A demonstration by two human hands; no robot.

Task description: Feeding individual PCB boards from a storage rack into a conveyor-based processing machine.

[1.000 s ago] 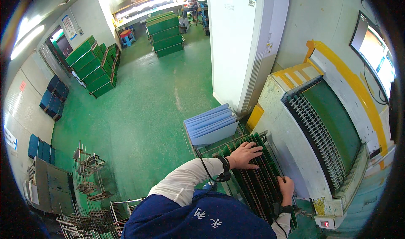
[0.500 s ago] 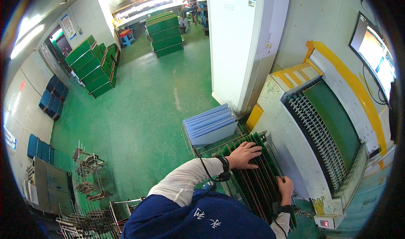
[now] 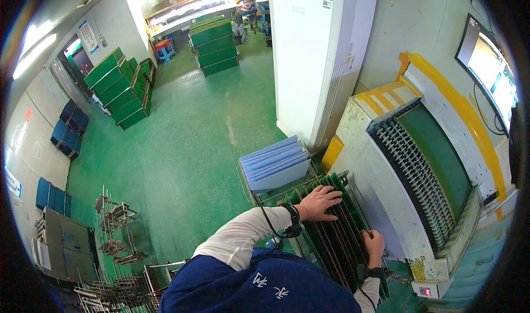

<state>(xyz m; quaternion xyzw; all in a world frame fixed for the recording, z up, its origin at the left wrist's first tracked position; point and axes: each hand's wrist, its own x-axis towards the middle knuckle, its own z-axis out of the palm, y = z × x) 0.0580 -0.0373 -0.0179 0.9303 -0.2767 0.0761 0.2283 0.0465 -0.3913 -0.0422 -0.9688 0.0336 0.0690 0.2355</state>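
Several thin green panels (image 3: 337, 245) stand on edge, side by side, in a metal rack close in front of me. My left hand (image 3: 320, 203) lies across their upper edges near the far end, its fingers spread. At the near right side of the row, my right hand (image 3: 374, 245) has its fingers curled round the edge of the outermost panel; the fingertips are partly hidden. Dark bands with cords sit on both my wrists.
Beyond the rack is a stack of light-blue sheets (image 3: 274, 166). A roller conveyor machine (image 3: 414, 186) stands close on the right, below a screen (image 3: 490, 73). A tall white cabinet (image 3: 309, 59) rises behind. Metal racks (image 3: 116, 230) stand left; green panel stacks (image 3: 118, 89) farther off.
Almost nothing differs. Both hands rest at the same places on the panels, and the view has shifted very slightly.
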